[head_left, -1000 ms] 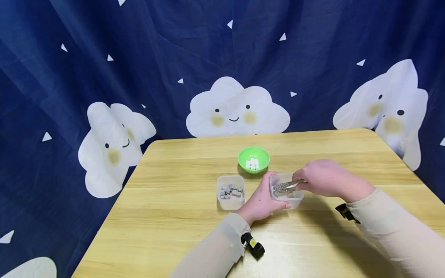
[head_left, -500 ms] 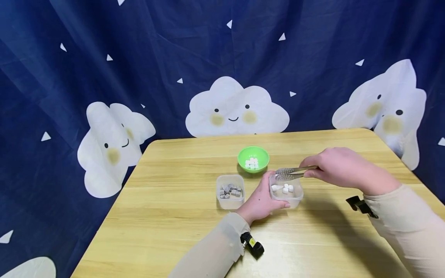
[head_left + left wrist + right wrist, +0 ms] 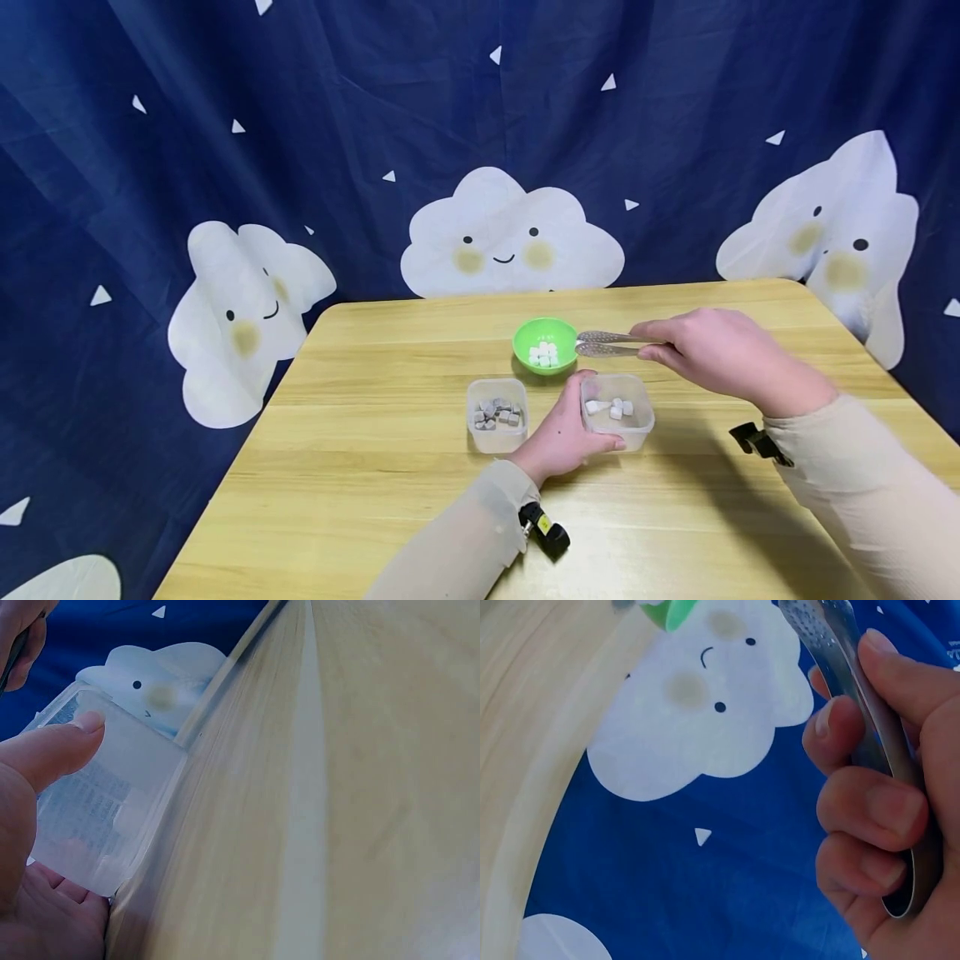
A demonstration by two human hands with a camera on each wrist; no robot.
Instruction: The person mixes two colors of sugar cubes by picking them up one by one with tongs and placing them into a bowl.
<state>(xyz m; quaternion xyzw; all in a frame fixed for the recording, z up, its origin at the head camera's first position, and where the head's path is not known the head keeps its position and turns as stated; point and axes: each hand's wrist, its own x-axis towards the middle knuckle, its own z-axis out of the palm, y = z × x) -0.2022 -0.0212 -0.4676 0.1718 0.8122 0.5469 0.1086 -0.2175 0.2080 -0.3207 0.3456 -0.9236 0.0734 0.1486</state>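
My left hand grips a clear plastic container by its left side, the thumb along its near wall. Several white cubes lie inside. My right hand holds metal tongs, fingers curled round the arms in the right wrist view. Their perforated tips are at the right rim of a green bowl, behind the container. Whether the tips hold a cube is too small to tell. More white cubes sit in the bowl.
A second clear container with several grey cubes stands left of my left hand. All stand on a wooden table. A dark blue curtain with printed clouds hangs behind its far edge.
The tongs have risen out of the right container and moved back and slightly left to the bowl's rim. My left hand stays on the container.
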